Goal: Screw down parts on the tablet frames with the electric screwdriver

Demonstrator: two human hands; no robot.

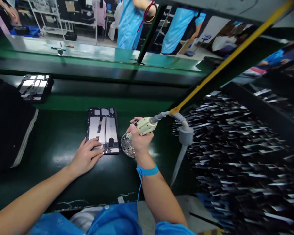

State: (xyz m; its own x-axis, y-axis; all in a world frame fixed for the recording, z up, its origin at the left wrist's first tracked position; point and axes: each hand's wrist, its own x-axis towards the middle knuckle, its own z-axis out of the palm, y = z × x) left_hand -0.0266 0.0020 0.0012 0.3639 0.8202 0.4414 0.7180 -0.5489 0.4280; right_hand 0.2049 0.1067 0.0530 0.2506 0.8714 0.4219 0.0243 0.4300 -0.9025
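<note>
An opened tablet (pixel 108 130) lies on the green bench, its inner plates and flat cables showing. My left hand (pixel 87 154) rests on its lower left part, fingers stretched out over the edge and palm down. My right hand (pixel 140 138) is closed around a pale electric screwdriver (pixel 145 125), whose grey cable leads off to the upper right. Below the screwdriver, just right of the tablet, sits a round dish (pixel 127 150) full of small metal screws. The screwdriver's tip is hidden by my right hand. A blue strap circles my right wrist.
Another opened tablet (pixel 35 86) lies on a black stack at the back left. A dark cloth-like cover (pixel 9 124) stands at the left. Many dark, shiny parts (pixel 237 156) fill the right side. A yellow strap (pixel 230 62) runs diagonally overhead. People in blue clothing (pixel 129 26) stand beyond the bench.
</note>
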